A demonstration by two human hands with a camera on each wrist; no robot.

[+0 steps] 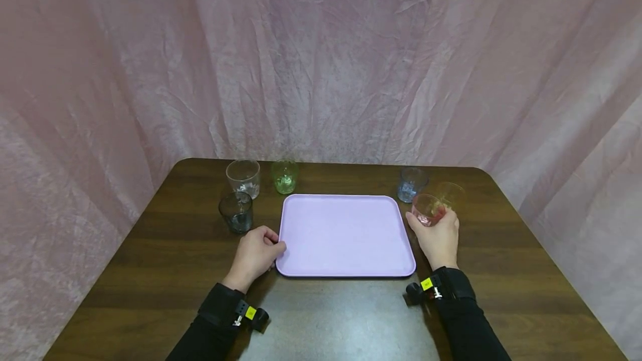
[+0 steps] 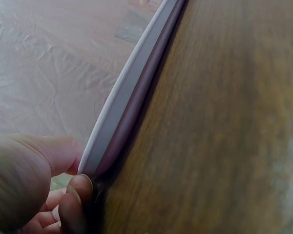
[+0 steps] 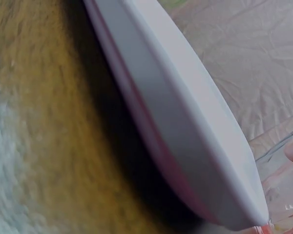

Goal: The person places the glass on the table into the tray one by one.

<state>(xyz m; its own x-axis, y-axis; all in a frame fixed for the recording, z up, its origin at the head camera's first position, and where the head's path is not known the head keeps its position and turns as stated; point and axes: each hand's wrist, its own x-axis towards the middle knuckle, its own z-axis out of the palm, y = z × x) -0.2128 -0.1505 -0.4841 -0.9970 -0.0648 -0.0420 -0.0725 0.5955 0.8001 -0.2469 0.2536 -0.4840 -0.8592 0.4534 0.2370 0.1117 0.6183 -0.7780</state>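
A pale lilac tray [image 1: 346,235] lies flat on the wooden table. My left hand [image 1: 254,255] pinches its left edge; the left wrist view has thumb and fingers at the tray's rim [image 2: 118,102]. Beyond the tray's right side, my right hand [image 1: 439,241] holds a pink glass [image 1: 423,213], thumb on the left and fingers on the right. The right wrist view catches only part of that glass [image 3: 285,195] and one fingertip, past the tray's corner. Close behind the pink glass stand a blue glass [image 1: 408,189] and a yellowish glass [image 1: 453,191].
Left of the tray, a dark grey glass [image 1: 237,216] stands in front of a clear glass [image 1: 244,177]. A green glass [image 1: 285,177] is near the table's back edge. Pink curtain [image 1: 321,60] hangs behind the table [image 1: 521,272].
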